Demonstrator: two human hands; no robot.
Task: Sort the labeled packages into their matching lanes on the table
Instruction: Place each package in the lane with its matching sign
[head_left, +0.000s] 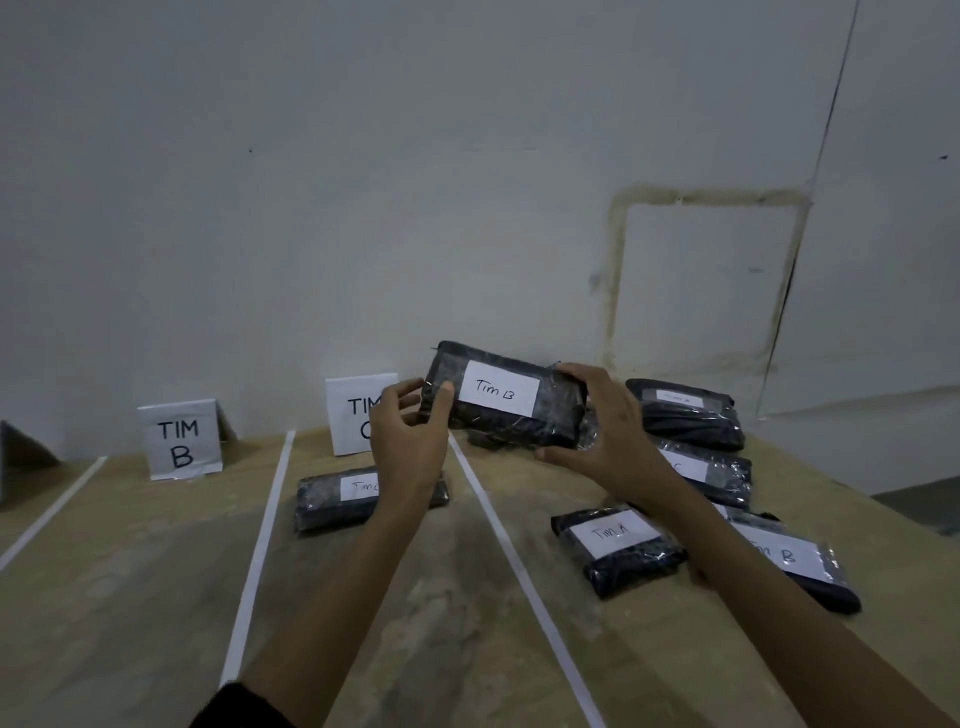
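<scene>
1. A person holds the package marked Tim B (501, 397) clear of the table (130, 597). It hangs above the far end of the right tape line (519, 561), with its label facing the camera.
2. The right hand (608, 431) clamps the package's right end, fingers curled over the top edge and thumb under the bottom edge. The left hand (410, 431) pinches the left end, thumb on the front face and fingers curled behind.
3. The package is a dark, flat, oblong bundle under glossy clear film that wrinkles and catches the light. A white paper label with handwriting sits on its face.
4. It looks light and soft, probably folded cloth, so it should give under pressure rather than break. The film is likely slick, so a two-handed hold at the short ends, as here, seems the surest.
5. The TIM B sign (180, 439), a folded white card, stands by the wall in the lane left of the TIM C sign (358, 413). Going by the label, that lane is where the package belongs.
6. A Tim C pack (332, 501) lies flat in the C lane, partly behind the left forearm.
7. Unsorted packs lie to the right, among them a Tim A pack (618, 545) and a second Tim B pack (795, 564).
8. The tabletop is rough, pale brown board, marked into lanes by white tape.
</scene>
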